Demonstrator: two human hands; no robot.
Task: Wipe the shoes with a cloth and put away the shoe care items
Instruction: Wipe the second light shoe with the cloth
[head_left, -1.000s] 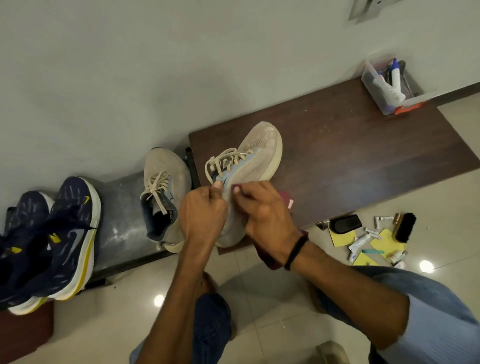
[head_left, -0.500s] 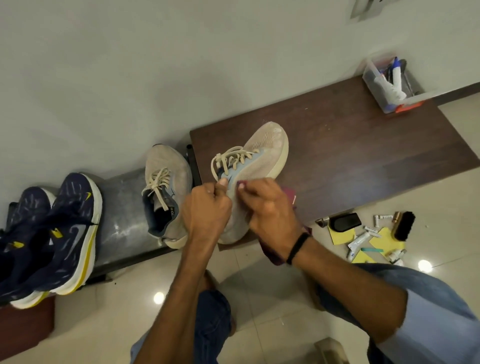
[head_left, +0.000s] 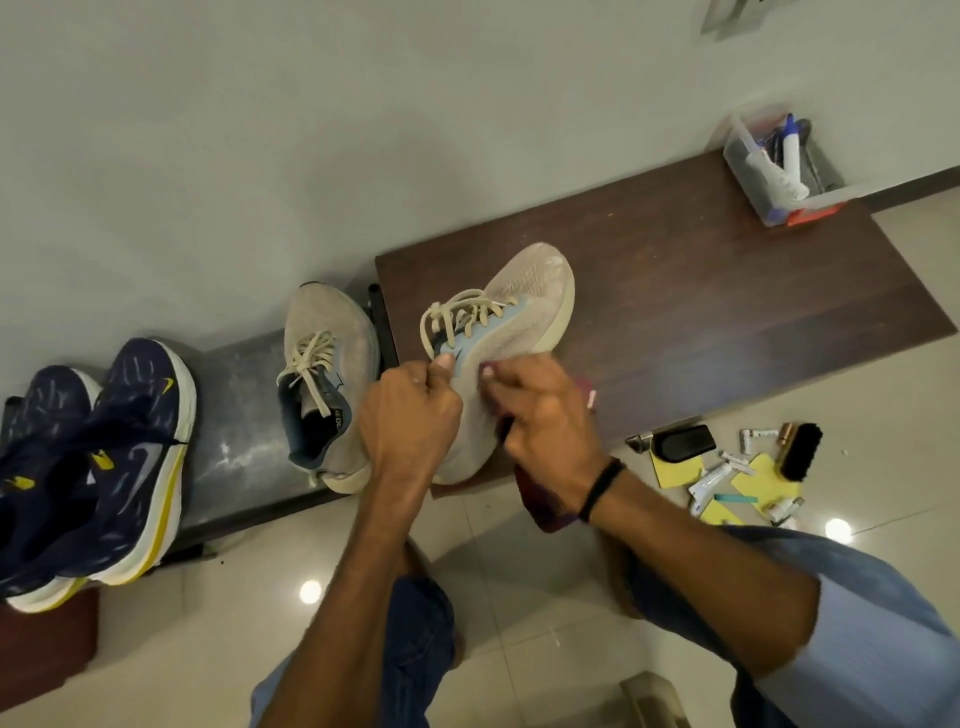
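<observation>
A beige running shoe (head_left: 524, 306) lies on the dark wooden bench (head_left: 727, 291), toe pointing away from me. My left hand (head_left: 410, 415) grips its collar near the tongue. My right hand (head_left: 545, 415) holds a maroon cloth (head_left: 550, 499) against the shoe's side, and the cloth hangs down under my wrist. The second beige shoe (head_left: 327, 374) stands to the left on a grey metal ledge (head_left: 239, 431). Shoe care items lie on the floor at the right: a black brush (head_left: 800, 452), a black applicator (head_left: 680, 441), yellow cloths (head_left: 758, 483) and small tubes (head_left: 711, 480).
A pair of navy shoes (head_left: 104, 467) with yellow trim sits at the far left. A clear plastic box (head_left: 779, 166) with bottles stands at the bench's far right corner against the wall. Glossy tiled floor lies below, and my knees are near the bench.
The beige shoe has shifted slightly away from me and to the right, with both hands following. My right hand keeps the cloth on the shoe's side.
</observation>
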